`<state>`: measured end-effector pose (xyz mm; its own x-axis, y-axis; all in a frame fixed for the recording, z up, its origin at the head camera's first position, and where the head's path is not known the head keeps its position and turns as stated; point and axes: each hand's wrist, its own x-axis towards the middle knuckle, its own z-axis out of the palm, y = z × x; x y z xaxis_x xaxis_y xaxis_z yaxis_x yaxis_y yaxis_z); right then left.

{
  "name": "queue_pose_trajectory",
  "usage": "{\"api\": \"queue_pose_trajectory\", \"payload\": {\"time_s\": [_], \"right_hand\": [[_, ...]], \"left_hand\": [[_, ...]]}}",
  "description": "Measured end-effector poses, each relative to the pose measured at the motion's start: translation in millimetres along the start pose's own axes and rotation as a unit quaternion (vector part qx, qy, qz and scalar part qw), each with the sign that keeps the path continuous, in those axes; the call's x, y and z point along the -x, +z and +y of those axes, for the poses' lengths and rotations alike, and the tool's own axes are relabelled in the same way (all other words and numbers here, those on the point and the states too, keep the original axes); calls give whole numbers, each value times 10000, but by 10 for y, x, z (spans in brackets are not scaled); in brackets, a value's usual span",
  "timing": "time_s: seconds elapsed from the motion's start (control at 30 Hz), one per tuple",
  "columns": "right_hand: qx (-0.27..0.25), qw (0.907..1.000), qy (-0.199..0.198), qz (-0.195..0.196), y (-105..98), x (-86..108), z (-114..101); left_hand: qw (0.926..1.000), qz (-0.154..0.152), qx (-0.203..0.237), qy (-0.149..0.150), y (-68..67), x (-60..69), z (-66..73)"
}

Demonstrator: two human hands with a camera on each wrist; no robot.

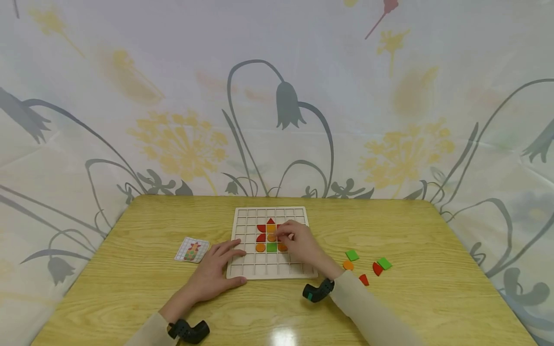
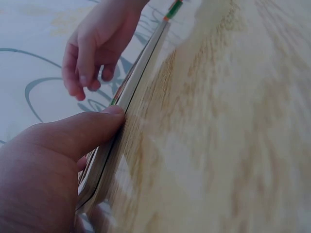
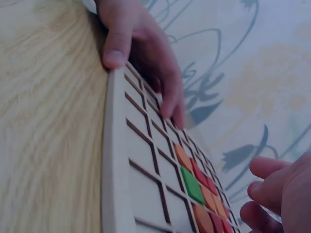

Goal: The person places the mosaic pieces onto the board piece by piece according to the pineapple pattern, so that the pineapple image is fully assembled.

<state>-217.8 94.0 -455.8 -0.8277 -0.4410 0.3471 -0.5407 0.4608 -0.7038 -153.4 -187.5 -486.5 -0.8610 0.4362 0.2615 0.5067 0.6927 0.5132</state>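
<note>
Floral backdrop [image 1: 259,144] behind a wood-grain bench [image 1: 156,216]. Head view: grid board [image 1: 271,271] sits mid-bench, coloured pieces [image 1: 271,247] in its cells; pattern card [image 1: 190,250] to its left, loose pieces [image 1: 384,263] to its right. Left hand [image 1: 212,271] spread, fingers over board's left side, thumb at near edge. Right hand [image 1: 298,242] at an orange disc [image 1: 270,238], fingers bent; pinching or not, cannot tell. Left wrist view: left thumb touches board edge, right hand beyond. Right wrist view: right fingers curled near the pieces, left hand at board's far end.
</note>
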Motion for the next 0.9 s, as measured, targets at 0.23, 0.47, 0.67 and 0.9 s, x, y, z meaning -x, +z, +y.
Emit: {"api": "queue_pose_trajectory", "payload": {"time_s": [0.23,0.47,0.67,0.9], "right_hand": [[213,9989,418,-55,-391,231,172],[411,9975,573,-72,-813,593,469],[660,9955,632,-259,-1064,846,614],[479,9926,217,-1096,-1257,942,671]], "left_hand": [[10000,24,35,48,23,-9,1],[10000,-44,40,-4,26,-17,22],[10000,-36,38,-25,12,-16,30],[10000,-25,19,-36,-6,-3,27]]}}
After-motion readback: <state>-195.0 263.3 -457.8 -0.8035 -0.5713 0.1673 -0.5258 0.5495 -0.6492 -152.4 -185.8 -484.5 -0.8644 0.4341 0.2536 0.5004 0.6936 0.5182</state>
